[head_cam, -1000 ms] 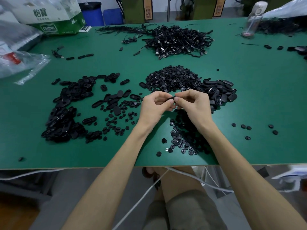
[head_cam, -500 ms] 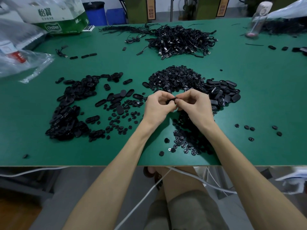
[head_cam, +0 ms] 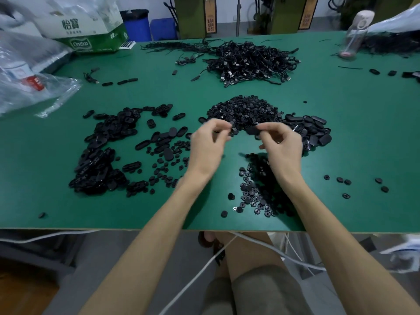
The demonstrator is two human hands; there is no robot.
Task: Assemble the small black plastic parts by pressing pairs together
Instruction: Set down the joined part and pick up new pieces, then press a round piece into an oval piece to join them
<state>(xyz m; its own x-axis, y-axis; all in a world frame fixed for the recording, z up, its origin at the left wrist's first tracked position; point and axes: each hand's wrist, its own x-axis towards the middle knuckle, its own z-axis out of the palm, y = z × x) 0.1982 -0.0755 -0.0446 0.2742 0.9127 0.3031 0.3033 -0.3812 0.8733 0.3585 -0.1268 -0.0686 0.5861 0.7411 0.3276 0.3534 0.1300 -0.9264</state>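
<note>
Black oval part (head_cam: 251,130) was pinched in your right hand (head_cam: 283,145), raised over the bench (head_cam: 363,144) beside the stud pile (head_cam: 245,110), likely for quick mating. Your left hand (head_cam: 208,144) was blurred, fingers curled; I cannot tell whether it gripped anything.

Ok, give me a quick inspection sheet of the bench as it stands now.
Surface: green table, parts strewn across.
Job's things: round parts heaped at centre; oval parts heaped left of them.
Clutter: plastic bags far left, carton behind them, bottle far right.
Grips: right hand pinches a black part; left hand blurred, grip unclear.
Cables: black cables heaped beyond the parts; white cable under the table.
Surroundings: blue bins behind the table.
</note>
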